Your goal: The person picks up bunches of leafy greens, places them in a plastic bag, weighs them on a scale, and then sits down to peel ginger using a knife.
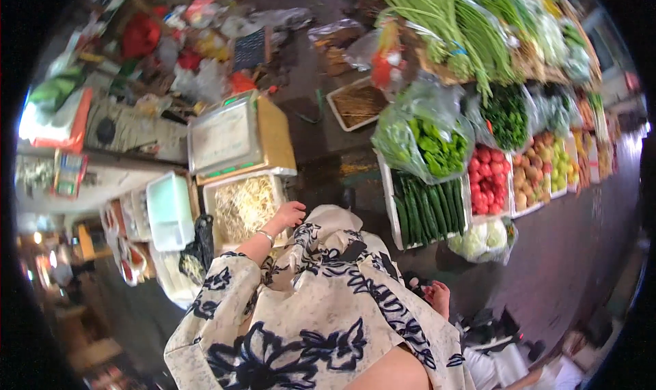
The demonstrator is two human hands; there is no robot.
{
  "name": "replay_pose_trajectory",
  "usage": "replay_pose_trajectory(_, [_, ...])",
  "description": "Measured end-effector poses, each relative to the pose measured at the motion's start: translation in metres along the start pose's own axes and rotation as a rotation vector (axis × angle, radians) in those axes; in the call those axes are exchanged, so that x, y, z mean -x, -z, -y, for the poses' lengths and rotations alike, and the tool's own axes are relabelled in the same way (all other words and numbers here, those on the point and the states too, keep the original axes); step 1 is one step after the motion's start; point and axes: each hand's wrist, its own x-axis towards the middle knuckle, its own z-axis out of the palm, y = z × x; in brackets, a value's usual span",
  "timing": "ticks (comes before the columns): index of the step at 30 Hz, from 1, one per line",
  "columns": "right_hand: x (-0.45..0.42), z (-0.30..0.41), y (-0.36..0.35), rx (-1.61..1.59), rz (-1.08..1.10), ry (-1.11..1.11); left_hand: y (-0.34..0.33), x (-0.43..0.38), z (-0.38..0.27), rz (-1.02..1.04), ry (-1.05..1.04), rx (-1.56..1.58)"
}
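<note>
My left hand [291,214], with a bracelet at the wrist, hangs loosely beside a white foam box [209,210] of bean sprouts [248,200]. Its fingers are slightly bent and nothing shows in them. My right hand [438,297] is low at my right side with curled fingers; whether it holds the small dark item [417,286] beside it is unclear. To the right, dark green cucumbers [428,210] lie in a foam box [388,195]. Above them sits a clear plastic bag [392,146] of leafy greens [442,146].
Tomatoes [489,177] and brownish round produce [533,167] fill boxes farther right. Bagged pale cabbages [482,239] stand near the cucumbers. A glass-topped case [225,139] is behind the sprouts, a pale green tub [169,210] left of them. Another person's sleeve [507,367] appears at lower right.
</note>
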Motion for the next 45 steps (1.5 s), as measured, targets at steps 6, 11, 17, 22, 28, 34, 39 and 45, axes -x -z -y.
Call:
replay_pose_trajectory(6, [-0.087, 0.057, -0.039, 0.155, 0.265, 0.043, 0.011, 0.022, -0.001, -0.104, -0.041, 0.21])
replay_pose_trajectory(11, [-0.085, 0.131, -0.143, 0.492, 0.406, 0.074, 0.038, 0.005, 0.002, -0.269, -0.228, 0.284])
replay_pose_trajectory(17, [-0.054, 0.201, -0.248, 0.542, 0.366, 0.18, 0.085, 0.004, -0.033, -0.341, -0.208, 0.362])
replay_pose_trajectory(22, [-0.103, 0.215, -0.271, 0.758, 0.412, 0.17, 0.116, -0.014, -0.031, -0.397, -0.23, 0.425])
replay_pose_trajectory(28, [-0.128, 0.24, -0.319, 0.701, 0.474, 0.033, 0.139, -0.026, -0.05, -0.356, -0.236, 0.559])
replay_pose_trajectory(34, [-0.195, 0.28, -0.383, 1.121, 0.657, 0.437, 0.179, -0.073, -0.081, -0.348, -0.275, 0.672])
replay_pose_trajectory(39, [-0.167, 0.334, -0.457, 0.577, 0.558, -0.067, 0.217, -0.113, -0.145, -0.323, -0.221, 0.71])
replay_pose_trajectory(45, [-0.129, 0.408, -0.507, 1.088, 0.837, 0.601, 0.262, -0.136, -0.223, -0.236, -0.224, 0.758])
